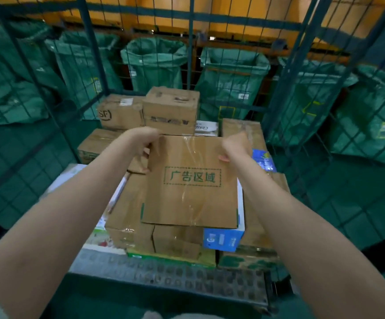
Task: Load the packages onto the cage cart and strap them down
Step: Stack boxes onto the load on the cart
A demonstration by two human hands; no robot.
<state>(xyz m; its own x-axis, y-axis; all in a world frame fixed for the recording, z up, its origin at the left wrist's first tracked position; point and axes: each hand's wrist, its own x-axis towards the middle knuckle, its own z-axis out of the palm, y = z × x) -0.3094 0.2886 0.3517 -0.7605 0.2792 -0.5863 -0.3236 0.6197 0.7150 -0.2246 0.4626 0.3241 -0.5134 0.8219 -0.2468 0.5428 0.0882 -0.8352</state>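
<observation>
Gripping cardboard box [190,180] at far corners: left hand [144,140] & right hand [235,145], fingers curled, both arms outstretched.

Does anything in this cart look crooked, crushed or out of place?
Nothing spilled. The stamped box gripped by the left hand and right hand has wrinkled tape, and the rear box looks dented on top.

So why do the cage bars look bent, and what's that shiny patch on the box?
Head view: the wide-angle lens bows the cage bars toward the edges; light glares off the clear tape on the box; the sacks behind look soft.
</observation>
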